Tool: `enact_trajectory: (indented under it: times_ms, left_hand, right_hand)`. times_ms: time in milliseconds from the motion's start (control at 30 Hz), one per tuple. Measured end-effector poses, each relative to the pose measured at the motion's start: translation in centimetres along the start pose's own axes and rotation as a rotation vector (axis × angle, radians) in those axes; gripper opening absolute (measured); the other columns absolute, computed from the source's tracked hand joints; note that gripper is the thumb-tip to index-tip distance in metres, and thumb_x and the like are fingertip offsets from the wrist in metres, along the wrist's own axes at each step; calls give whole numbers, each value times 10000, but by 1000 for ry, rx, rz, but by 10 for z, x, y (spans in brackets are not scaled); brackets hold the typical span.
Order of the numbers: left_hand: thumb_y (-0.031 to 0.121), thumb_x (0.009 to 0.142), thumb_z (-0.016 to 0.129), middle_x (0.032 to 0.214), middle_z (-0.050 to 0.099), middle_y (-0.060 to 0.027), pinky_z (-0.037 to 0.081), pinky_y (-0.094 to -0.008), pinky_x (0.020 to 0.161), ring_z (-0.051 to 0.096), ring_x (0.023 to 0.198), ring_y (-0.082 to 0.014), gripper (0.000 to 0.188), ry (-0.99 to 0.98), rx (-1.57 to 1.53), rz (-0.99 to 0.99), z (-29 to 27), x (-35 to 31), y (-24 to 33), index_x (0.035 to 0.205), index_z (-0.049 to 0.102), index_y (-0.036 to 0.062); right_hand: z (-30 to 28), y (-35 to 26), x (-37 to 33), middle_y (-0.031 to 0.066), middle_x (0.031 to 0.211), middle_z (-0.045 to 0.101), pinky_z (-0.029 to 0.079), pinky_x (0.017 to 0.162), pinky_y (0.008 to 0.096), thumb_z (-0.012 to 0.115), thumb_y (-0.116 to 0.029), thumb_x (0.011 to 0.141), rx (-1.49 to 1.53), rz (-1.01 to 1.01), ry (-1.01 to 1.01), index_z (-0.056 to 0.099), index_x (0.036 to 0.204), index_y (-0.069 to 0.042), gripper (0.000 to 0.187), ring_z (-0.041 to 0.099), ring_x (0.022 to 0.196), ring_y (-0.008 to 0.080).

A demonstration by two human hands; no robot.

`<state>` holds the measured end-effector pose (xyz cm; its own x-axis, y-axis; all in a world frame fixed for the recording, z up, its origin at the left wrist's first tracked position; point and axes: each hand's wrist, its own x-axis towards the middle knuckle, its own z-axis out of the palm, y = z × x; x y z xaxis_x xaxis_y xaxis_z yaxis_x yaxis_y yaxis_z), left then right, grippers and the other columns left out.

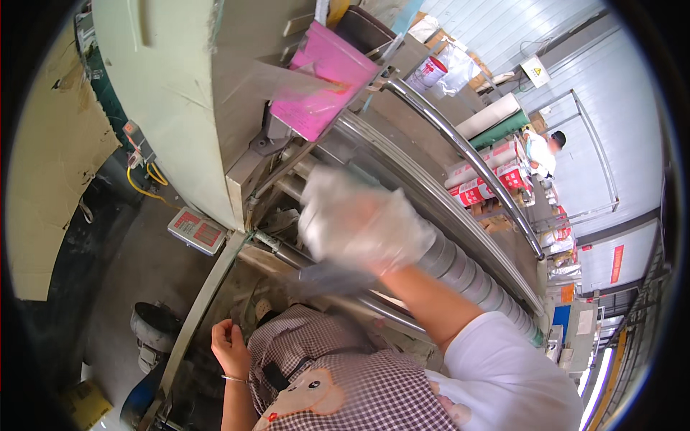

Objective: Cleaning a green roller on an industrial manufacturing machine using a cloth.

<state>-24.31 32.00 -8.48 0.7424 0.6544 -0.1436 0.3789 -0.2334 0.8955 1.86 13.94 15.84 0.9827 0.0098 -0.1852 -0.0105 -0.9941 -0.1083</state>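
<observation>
Right fingers (365,210) amid blurred, crumpled whitish film (329,226)

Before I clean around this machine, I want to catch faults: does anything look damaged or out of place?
Yes: the large tan, cardboard-like sheet at far left has a ragged, torn-looking edge, so it seems damaged. The crumpled, whitish, translucent plastic at the right hand is motion-blurred, so I can't judge its condition.

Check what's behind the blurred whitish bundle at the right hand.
A grey banded roller shows past the bundle's lower right edge; whatever lies directly behind it is covered. Contact: can't tell.
</observation>
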Motion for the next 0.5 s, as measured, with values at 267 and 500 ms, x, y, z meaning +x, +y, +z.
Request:
enact_trajectory:
  times_ms: [267, 500]
  left_hand:
    - [-17, 861, 606, 835, 596, -111, 481, -316, 673, 576, 706, -214, 97, -51, -75, 153, 25, 34, 55, 956, 621, -29]
    - [-27, 849, 610, 829, 592, -110, 472, -325, 660, 572, 704, -225, 131, -138, 39, 196, 19, 30, 64, 977, 634, -21]
  right_hand:
    - [51, 98, 96, 75, 917, 735, 537, 773, 377, 569, -554, 898, 324, 169, 45, 745, 985, -207, 398, 708, 848, 294]
    - [8, 53, 57, 94, 859, 735, 541, 743, 403, 588, -480, 894, 25, 77, 101, 758, 895, -136, 385, 717, 843, 273]
